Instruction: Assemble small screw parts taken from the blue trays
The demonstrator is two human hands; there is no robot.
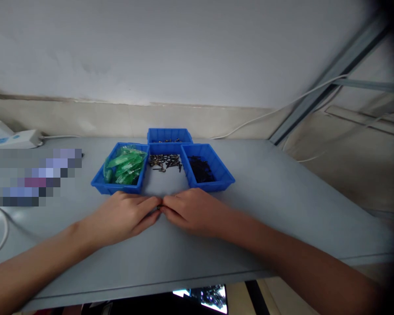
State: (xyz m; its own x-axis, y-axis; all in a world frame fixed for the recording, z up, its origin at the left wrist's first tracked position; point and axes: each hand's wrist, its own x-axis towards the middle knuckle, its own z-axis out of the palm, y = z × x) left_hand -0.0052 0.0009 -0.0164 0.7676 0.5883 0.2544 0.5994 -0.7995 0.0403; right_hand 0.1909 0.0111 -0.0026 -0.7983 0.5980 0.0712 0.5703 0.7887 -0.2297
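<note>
My left hand [126, 215] and my right hand [193, 212] meet fingertip to fingertip just above the grey table. Thumb and forefinger are pinched together on each side. A tiny dark piece [159, 207] shows between the fingertips; its kind is mostly hidden. Beyond my hands lies a loose pile of screws [166, 162], brassy and dark. To its left, a blue bin [116, 188] holds green plastic packets [128, 166]. On the right, another blue bin [219, 177] contains black, thin parts [201, 169], perhaps screws.
A third blue bin [169, 134] with small metal parts stands behind the pile. White power strips [16, 140] and a blurred-out item [39, 179] lie at left. A white cable [259, 117] runs along the wall to a metal frame [315, 83]. Below the table edge glows a screen [213, 297].
</note>
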